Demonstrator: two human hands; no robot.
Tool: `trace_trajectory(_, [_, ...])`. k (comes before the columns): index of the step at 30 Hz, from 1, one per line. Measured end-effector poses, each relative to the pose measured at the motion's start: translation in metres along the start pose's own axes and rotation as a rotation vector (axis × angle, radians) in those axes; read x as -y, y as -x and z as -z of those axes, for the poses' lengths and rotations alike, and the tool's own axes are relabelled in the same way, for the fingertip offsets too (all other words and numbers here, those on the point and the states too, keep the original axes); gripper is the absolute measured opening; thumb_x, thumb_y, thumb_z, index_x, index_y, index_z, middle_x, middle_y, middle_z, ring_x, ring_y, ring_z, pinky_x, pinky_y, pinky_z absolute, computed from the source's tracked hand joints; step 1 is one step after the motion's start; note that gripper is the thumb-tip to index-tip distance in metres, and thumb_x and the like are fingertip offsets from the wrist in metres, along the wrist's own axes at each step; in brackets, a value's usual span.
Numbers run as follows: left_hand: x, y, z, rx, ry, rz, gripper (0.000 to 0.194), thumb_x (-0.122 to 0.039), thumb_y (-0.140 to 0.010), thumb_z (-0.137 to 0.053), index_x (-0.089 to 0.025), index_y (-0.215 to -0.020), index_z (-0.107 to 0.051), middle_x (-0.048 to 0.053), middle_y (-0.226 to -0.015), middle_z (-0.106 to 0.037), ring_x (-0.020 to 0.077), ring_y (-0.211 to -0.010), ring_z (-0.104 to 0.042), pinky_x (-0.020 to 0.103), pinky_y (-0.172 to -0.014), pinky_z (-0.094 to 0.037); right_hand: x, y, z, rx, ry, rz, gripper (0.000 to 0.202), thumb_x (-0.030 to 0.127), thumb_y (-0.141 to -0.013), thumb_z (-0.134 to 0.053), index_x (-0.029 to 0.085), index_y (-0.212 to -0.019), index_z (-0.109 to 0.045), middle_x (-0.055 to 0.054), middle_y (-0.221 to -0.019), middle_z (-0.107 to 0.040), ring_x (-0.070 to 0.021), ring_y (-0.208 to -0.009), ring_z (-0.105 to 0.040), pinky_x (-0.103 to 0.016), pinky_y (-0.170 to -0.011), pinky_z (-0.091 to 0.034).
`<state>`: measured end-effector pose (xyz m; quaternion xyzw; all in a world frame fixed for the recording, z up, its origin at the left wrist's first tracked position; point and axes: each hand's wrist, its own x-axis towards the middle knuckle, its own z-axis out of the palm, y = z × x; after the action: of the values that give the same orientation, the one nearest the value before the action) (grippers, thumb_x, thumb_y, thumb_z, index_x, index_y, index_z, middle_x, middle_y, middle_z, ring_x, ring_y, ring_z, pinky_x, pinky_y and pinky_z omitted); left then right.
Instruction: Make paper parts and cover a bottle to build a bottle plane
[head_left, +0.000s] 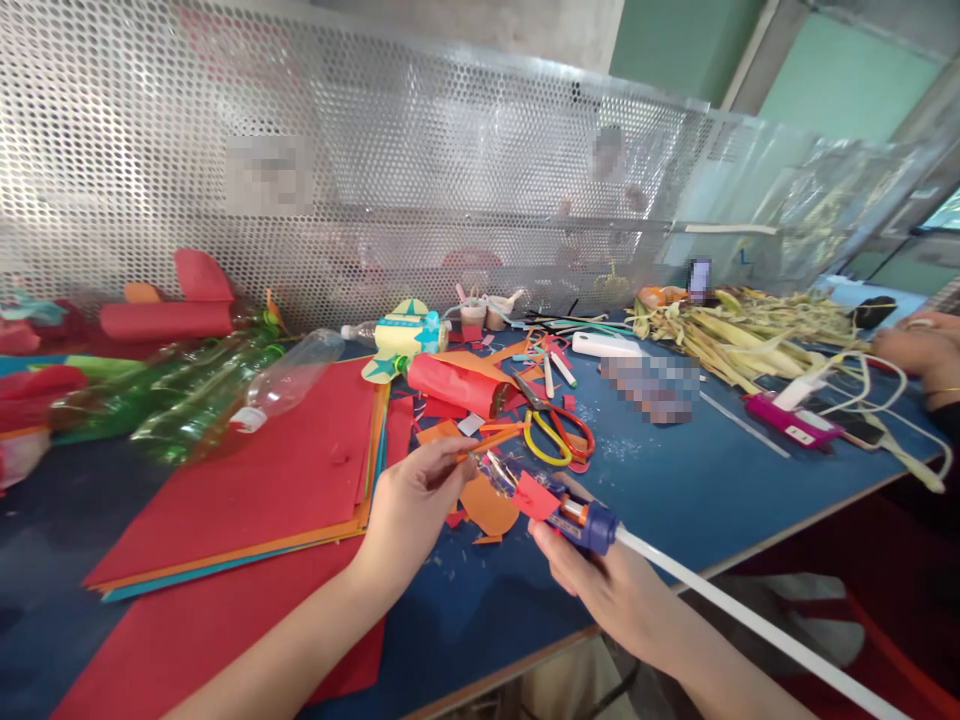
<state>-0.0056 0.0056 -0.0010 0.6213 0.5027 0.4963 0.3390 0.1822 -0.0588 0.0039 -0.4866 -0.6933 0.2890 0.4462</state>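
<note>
My left hand [416,495] pinches a thin orange paper strip [495,437] above the blue table. In my right hand [600,580] is a blue glue gun [585,520], its tip pointing left towards the strip. A long white glue stick [750,620] runs out of its back end, and a scrap of red paper [536,497] lies against its body. Whether the tip touches the strip I cannot tell. Just beyond my hands are scissors [559,435] with red and yellow handles and a red-wrapped bottle [461,385] on its side. Orange paper pieces [489,505] lie beneath.
Stacked coloured paper sheets [255,500] cover the left side, with green plastic bottles [195,400] behind. Dried husks [735,325] and a purple power strip [793,420] with white cables lie right. A perforated metal screen [450,160] closes the back. Another person's hand [919,350] rests far right.
</note>
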Motion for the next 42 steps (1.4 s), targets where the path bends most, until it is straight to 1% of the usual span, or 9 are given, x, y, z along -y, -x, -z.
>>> trace_trajectory(4, [0.001, 0.000, 0.000, 0.003, -0.003, -0.034, 0.023, -0.029, -0.075, -0.059, -0.021, -0.092, -0.072, 0.002, -0.082, -0.077, 0.0186, -0.074, -0.073, 0.022, -0.060, -0.056, 0.007, -0.003, 0.003, 0.047, 0.062, 0.068, 0.006, 0.028, -0.089, -0.050, 0.022, -0.086, -0.051, 0.000, -0.073, -0.060, -0.0140, -0.060, -0.059, -0.024, -0.059, -0.051])
trace_trajectory(7, [0.001, 0.000, 0.000, -0.004, -0.005, -0.040, 0.022, -0.030, -0.075, -0.060, -0.021, -0.090, -0.072, 0.002, -0.081, -0.077, 0.0188, -0.074, -0.073, 0.022, -0.061, -0.057, 0.009, -0.002, 0.003, 0.008, 0.101, 0.127, 0.007, 0.028, -0.089, -0.049, 0.024, -0.083, -0.050, 0.000, -0.070, -0.060, -0.0160, -0.060, -0.059, -0.025, -0.057, -0.050])
trace_trajectory(10, [0.001, 0.000, 0.000, -0.024, 0.000, -0.041, 0.021, -0.031, -0.074, -0.061, -0.020, -0.088, -0.072, 0.002, -0.080, -0.077, 0.0193, -0.074, -0.073, 0.022, -0.062, -0.057, 0.006, 0.000, -0.001, -0.050, 0.142, 0.153, 0.009, 0.030, -0.090, -0.048, 0.025, -0.082, -0.049, -0.001, -0.070, -0.060, -0.0170, -0.059, -0.060, -0.025, -0.055, -0.048])
trace_trajectory(17, [0.002, 0.000, 0.001, 0.007, 0.044, -0.046, 0.022, -0.027, -0.074, -0.060, -0.022, -0.092, -0.072, 0.001, -0.080, -0.077, 0.0196, -0.078, -0.073, 0.025, -0.069, -0.059, -0.003, 0.003, -0.010, -0.044, 0.188, 0.246, 0.005, 0.028, -0.092, -0.049, 0.025, -0.088, -0.048, 0.000, -0.079, -0.062, -0.0164, -0.071, -0.063, -0.023, -0.063, -0.049])
trace_trajectory(22, [-0.002, 0.000, -0.001, -0.029, 0.070, -0.047, 0.019, -0.027, -0.072, -0.062, -0.022, -0.087, -0.072, 0.000, -0.080, -0.078, 0.0185, -0.076, -0.074, 0.021, -0.066, -0.059, -0.004, 0.003, -0.007, -0.054, 0.210, 0.205, 0.007, 0.028, -0.092, -0.049, 0.024, -0.086, -0.046, 0.000, -0.077, -0.060, -0.0159, -0.067, -0.062, -0.023, -0.059, -0.048])
trace_trajectory(27, [-0.002, 0.000, -0.003, -0.054, 0.086, -0.034, 0.014, -0.028, -0.071, -0.067, -0.022, -0.082, -0.071, 0.000, -0.080, -0.078, 0.0175, -0.076, -0.074, 0.018, -0.066, -0.059, -0.001, 0.002, -0.003, -0.077, 0.203, 0.188, 0.009, 0.027, -0.092, -0.048, 0.024, -0.083, -0.046, 0.001, -0.074, -0.060, -0.0154, -0.064, -0.060, -0.022, -0.057, -0.046])
trace_trajectory(33, [0.003, -0.001, -0.003, -0.031, 0.102, -0.053, 0.012, -0.027, -0.074, -0.066, -0.023, -0.084, -0.070, -0.001, -0.083, -0.078, 0.0183, -0.081, -0.074, 0.021, -0.072, -0.060, -0.003, 0.001, -0.002, -0.090, 0.196, 0.177, 0.005, 0.026, -0.092, -0.048, 0.025, -0.088, -0.049, -0.001, -0.079, -0.062, -0.0163, -0.070, -0.062, -0.023, -0.063, -0.048])
trace_trajectory(39, [-0.003, 0.000, -0.002, -0.046, 0.048, -0.063, 0.012, -0.029, -0.073, -0.065, -0.022, -0.082, -0.070, 0.000, -0.080, -0.078, 0.0193, -0.074, -0.074, 0.022, -0.065, -0.061, -0.004, 0.002, -0.006, -0.073, 0.202, 0.152, 0.008, 0.030, -0.091, -0.048, 0.024, -0.085, -0.049, -0.002, -0.079, -0.064, -0.0183, -0.070, -0.063, -0.025, -0.059, -0.048])
trace_trajectory(42, [-0.003, 0.000, -0.002, -0.041, 0.062, -0.055, 0.012, -0.028, -0.074, -0.065, -0.022, -0.083, -0.070, 0.000, -0.082, -0.078, 0.0189, -0.077, -0.074, 0.022, -0.067, -0.060, -0.005, 0.001, -0.005, -0.088, 0.200, 0.159, 0.009, 0.030, -0.091, -0.048, 0.024, -0.085, -0.050, -0.002, -0.077, -0.063, -0.0182, -0.069, -0.063, -0.025, -0.059, -0.049])
